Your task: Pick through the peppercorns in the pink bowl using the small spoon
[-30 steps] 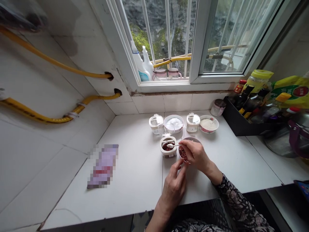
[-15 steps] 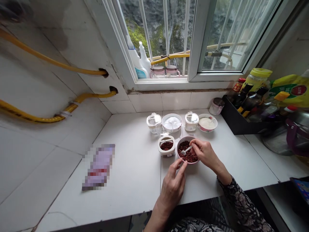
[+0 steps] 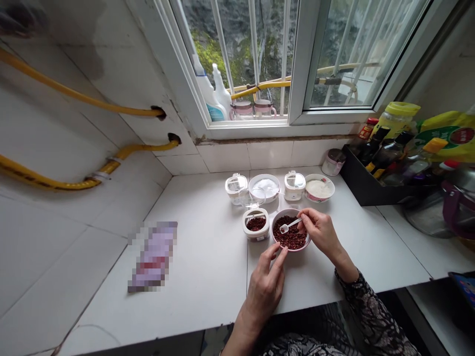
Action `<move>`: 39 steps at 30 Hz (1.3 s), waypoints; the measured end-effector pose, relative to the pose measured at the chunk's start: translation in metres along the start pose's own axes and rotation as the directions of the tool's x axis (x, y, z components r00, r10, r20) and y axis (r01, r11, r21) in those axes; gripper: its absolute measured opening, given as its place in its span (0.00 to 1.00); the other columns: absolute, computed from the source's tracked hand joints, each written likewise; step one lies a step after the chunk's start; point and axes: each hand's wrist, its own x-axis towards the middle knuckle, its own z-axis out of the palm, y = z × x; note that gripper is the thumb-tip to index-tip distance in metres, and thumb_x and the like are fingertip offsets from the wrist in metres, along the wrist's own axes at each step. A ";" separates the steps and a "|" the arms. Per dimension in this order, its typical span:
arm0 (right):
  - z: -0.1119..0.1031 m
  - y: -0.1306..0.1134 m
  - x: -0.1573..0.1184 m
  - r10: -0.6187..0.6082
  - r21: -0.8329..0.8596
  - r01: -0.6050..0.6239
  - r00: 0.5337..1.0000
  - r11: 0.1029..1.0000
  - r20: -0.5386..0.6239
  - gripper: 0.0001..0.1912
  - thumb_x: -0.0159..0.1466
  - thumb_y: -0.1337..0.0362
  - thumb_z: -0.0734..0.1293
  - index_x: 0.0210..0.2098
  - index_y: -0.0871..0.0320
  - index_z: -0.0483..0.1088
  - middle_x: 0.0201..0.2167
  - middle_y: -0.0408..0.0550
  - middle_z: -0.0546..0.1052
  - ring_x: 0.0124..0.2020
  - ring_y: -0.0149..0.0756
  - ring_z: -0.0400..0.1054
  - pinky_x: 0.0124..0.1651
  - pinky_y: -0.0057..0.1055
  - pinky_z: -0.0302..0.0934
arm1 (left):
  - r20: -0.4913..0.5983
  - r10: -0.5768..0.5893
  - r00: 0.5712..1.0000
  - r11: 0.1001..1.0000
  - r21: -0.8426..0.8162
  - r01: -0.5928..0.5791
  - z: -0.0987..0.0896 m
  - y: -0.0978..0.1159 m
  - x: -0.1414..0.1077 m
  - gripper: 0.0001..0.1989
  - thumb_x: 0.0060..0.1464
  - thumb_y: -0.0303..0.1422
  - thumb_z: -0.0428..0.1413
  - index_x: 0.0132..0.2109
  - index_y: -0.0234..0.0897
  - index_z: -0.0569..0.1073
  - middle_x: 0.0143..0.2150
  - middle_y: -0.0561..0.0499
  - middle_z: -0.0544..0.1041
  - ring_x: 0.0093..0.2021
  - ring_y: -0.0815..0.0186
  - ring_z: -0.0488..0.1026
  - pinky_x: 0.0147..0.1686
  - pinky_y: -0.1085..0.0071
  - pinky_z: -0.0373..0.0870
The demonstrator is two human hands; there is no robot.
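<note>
In my right hand a small white spoon is pinched by its handle, its bowl end over the dark red grains, which look like Sichuan peppercorns. They lie in a round pale pink bowl. My left hand has its fingers spread, with the fingertips against the bowl's near rim; its thumb is hard to make out. Left of the bowl stands a square seasoning jar with its clear lid flipped up and similar red grains inside.
Behind are two lidded jars, a bowl of white grains and a flowered bowl of pale contents. A black box of bottles stands right. A blurred purple packet lies left. The window is behind.
My right hand has moved slightly right and up with the spoon, whose tip has come up off the grains. My left hand stays at the bowl's rim.
</note>
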 end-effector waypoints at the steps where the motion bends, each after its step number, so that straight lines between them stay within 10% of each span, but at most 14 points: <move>1: 0.000 0.000 0.000 -0.001 -0.001 0.001 1.000 1.000 -0.004 0.09 0.66 0.59 0.62 0.33 0.56 0.70 0.20 0.43 0.76 0.21 0.36 0.72 0.27 0.30 0.68 | -0.002 0.001 1.000 1.000 -0.003 -0.001 0.000 0.000 0.000 0.30 0.62 0.17 0.47 0.68 0.41 0.60 0.58 0.39 0.68 0.58 0.60 0.71 0.52 0.66 0.78; 21: 0.004 -0.009 0.004 0.107 0.231 -0.096 0.994 0.968 -0.036 0.14 0.64 0.52 0.66 0.34 0.58 0.71 0.21 0.45 0.78 0.20 0.35 0.74 0.27 0.30 0.71 | 0.004 -0.010 1.000 1.000 0.004 0.010 0.001 0.001 0.000 0.30 0.62 0.17 0.46 0.68 0.41 0.61 0.58 0.40 0.69 0.58 0.60 0.72 0.52 0.66 0.77; 27: 0.021 -0.026 0.003 -0.198 0.088 0.207 0.975 0.974 -0.102 0.08 0.69 0.61 0.62 0.40 0.57 0.71 0.26 0.46 0.79 0.27 0.35 0.76 0.34 0.31 0.72 | -0.003 0.003 1.000 1.000 0.013 -0.002 0.001 0.000 0.000 0.30 0.62 0.17 0.46 0.68 0.40 0.61 0.58 0.39 0.69 0.57 0.60 0.73 0.51 0.67 0.78; 32: 0.033 -0.028 0.000 -0.532 -0.151 0.532 0.845 0.833 0.045 0.09 0.69 0.68 0.60 0.40 0.57 0.72 0.33 0.50 0.81 0.33 0.37 0.76 0.37 0.32 0.70 | 0.006 0.014 1.000 1.000 0.014 -0.014 0.001 -0.001 0.000 0.30 0.61 0.18 0.46 0.69 0.39 0.60 0.57 0.38 0.69 0.55 0.60 0.73 0.50 0.66 0.78; 39: -0.001 -0.019 0.001 -0.344 -0.247 0.316 0.936 0.916 -0.075 0.08 0.68 0.68 0.60 0.38 0.57 0.72 0.26 0.45 0.78 0.27 0.35 0.73 0.33 0.29 0.67 | 0.007 0.004 1.000 1.000 0.005 -0.004 0.000 0.000 0.000 0.30 0.61 0.17 0.47 0.68 0.39 0.60 0.58 0.39 0.68 0.59 0.59 0.71 0.53 0.66 0.77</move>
